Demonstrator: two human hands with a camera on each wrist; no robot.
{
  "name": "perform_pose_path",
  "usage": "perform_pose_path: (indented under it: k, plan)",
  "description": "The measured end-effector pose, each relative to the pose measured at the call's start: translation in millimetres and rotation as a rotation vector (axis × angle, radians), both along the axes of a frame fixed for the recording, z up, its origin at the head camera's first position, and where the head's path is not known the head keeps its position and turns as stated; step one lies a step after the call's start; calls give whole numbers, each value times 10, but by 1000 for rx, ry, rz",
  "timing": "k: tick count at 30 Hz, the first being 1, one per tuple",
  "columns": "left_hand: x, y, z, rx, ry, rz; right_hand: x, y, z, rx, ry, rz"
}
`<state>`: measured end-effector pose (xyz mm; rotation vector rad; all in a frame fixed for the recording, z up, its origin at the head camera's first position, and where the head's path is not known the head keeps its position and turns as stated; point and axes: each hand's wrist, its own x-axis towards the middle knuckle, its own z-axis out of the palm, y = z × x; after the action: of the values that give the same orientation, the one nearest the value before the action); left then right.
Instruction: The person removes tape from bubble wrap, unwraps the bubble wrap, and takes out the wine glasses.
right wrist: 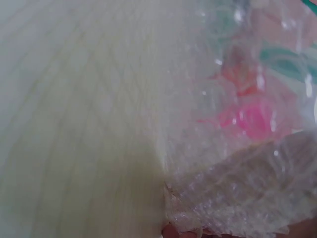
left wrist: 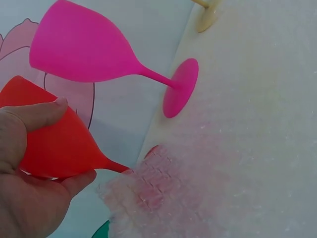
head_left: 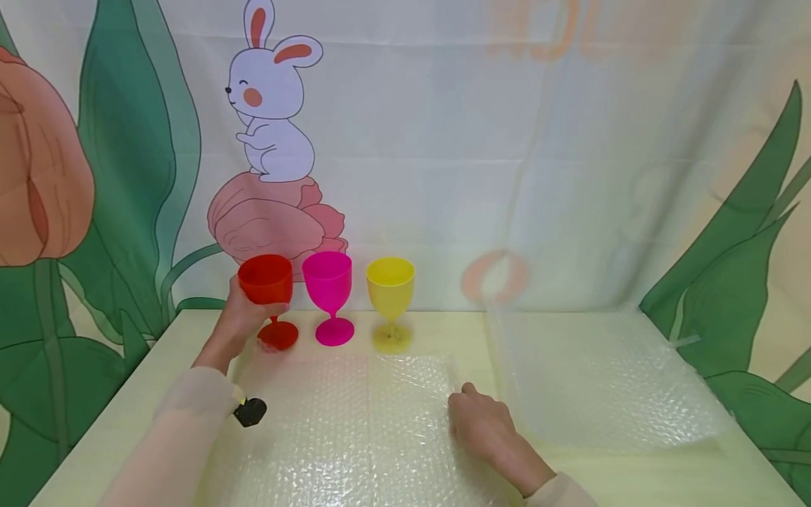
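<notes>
My left hand (head_left: 237,320) grips the bowl of a red plastic goblet (head_left: 271,282) at the back left of the table. In the left wrist view the thumb lies across the near side of the bowl, and a corner of clear bubble wrap (left wrist: 156,178) partly hides the foot. Beside the red goblet stand a magenta goblet (head_left: 328,282) and a yellow goblet (head_left: 391,289), both upright. My right hand (head_left: 484,426), fingers curled, pinches the right edge of the bubble wrap sheet spread in front of the goblets. Through that raised wrap, the right wrist view shows blurred red and magenta shapes.
A second bubble wrap sheet (head_left: 608,394) lies on the right side of the pale table (head_left: 456,331). Behind the table hangs a curtain (head_left: 437,141) printed with a rabbit and flowers. A small black object (head_left: 251,412) sits at my left cuff.
</notes>
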<state>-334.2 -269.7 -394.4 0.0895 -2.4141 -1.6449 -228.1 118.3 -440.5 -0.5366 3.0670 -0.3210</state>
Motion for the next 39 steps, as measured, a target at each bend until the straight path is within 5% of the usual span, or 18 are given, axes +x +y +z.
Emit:
perform_pose_path:
  k: [19,39]
  plan:
    - [12,-61,-63,11,-21,20,1,16,12,-38,-24,-18]
    - [23,-84,-81,1,-26,9,56,66,90,-225,-37,-9]
